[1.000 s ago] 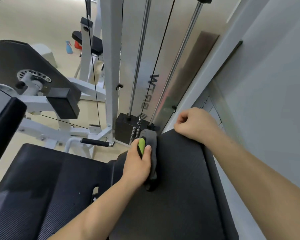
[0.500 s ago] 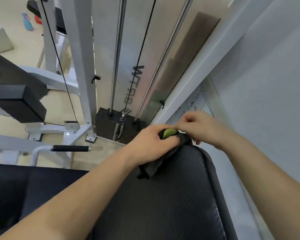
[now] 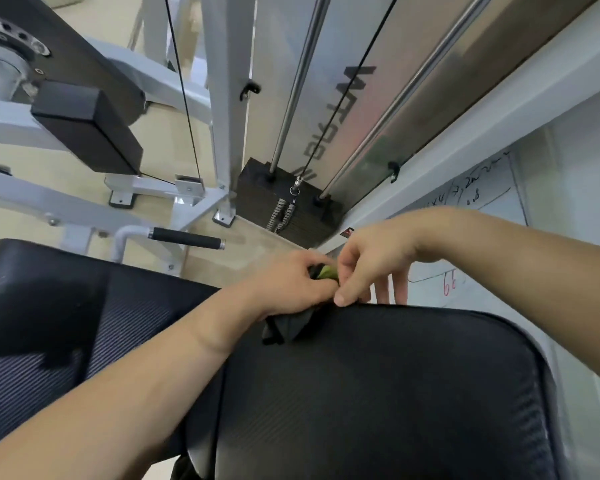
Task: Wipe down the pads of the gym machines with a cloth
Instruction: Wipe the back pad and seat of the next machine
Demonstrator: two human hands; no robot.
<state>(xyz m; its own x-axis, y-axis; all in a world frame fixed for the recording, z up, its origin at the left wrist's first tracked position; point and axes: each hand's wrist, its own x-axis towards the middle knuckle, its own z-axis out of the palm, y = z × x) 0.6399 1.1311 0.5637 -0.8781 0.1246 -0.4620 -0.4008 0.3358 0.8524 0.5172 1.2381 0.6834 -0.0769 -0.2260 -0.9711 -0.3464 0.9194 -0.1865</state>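
Note:
A dark grey cloth (image 3: 286, 325) with a green patch (image 3: 327, 272) lies bunched at the top edge of the machine's black ribbed back pad (image 3: 378, 393). My left hand (image 3: 291, 285) is closed around the cloth. My right hand (image 3: 374, 265) meets it from the right, thumb and forefinger pinching the cloth at the green patch, its other fingers hanging behind the pad's edge. The black seat pad (image 3: 59, 320) lies lower left, below my left forearm.
Just beyond the pad stands the weight stack (image 3: 284, 206) with chrome guide rods (image 3: 293, 88) and a cable. A white frame with a black-grip handle (image 3: 187, 238) is at left. A whiteboard (image 3: 478, 216) with writing leans on the right wall.
My left hand slid the cloth from the pad's left side up to its top edge. My right hand came off the pad, opened from a fist and took hold of the cloth.

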